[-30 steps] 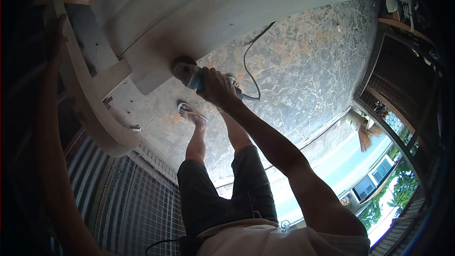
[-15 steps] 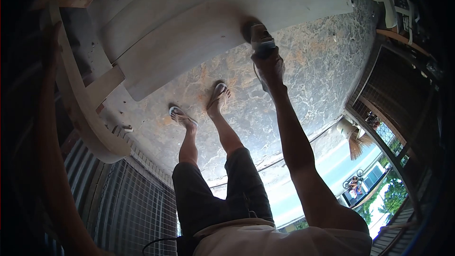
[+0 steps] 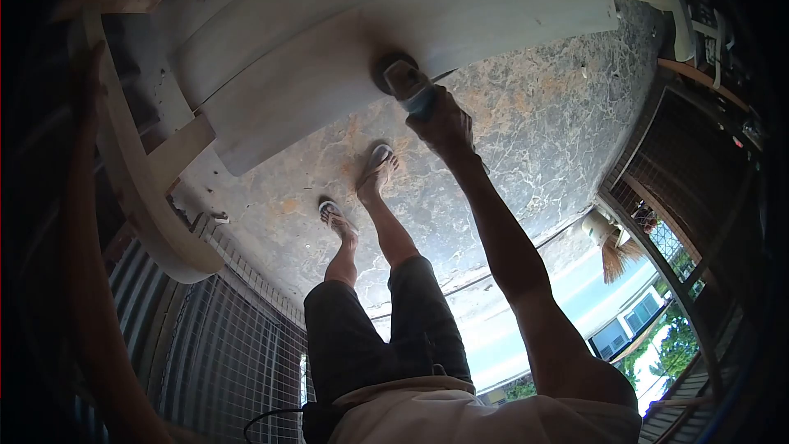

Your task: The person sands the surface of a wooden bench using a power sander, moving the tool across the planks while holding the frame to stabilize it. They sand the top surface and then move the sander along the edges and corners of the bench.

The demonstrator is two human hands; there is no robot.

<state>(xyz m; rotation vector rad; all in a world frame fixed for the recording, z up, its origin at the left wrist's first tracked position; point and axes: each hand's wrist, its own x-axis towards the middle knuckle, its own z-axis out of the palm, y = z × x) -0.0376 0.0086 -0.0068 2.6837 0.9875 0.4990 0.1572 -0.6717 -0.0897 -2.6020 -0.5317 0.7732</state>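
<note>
R hand is clamped round the body of a small grey-and-teal handheld power grinder, fingers fully wrapped, no gap showing. Its dark round disc end sits flat against the near edge of the long pale curved wooden board, roughly mid-length. Arm is at full stretch, prob. so the tool meets the wood square and stays well clear of body and legs. Board lies raised above the floor on the frame, so its face and edge are open to the tool.

L hand is far left, in deep shadow, resting up against the pale curved wooden rail of the same piece, likely to steady it. Can't tell how far its fingers are closed, too dark.

Below: both feet in flip-flop sandals on the mottled grey-and-orange stone floor, just beside the board's near edge. Straw broom stands well apart at right, by the wire-mesh gate.
</note>
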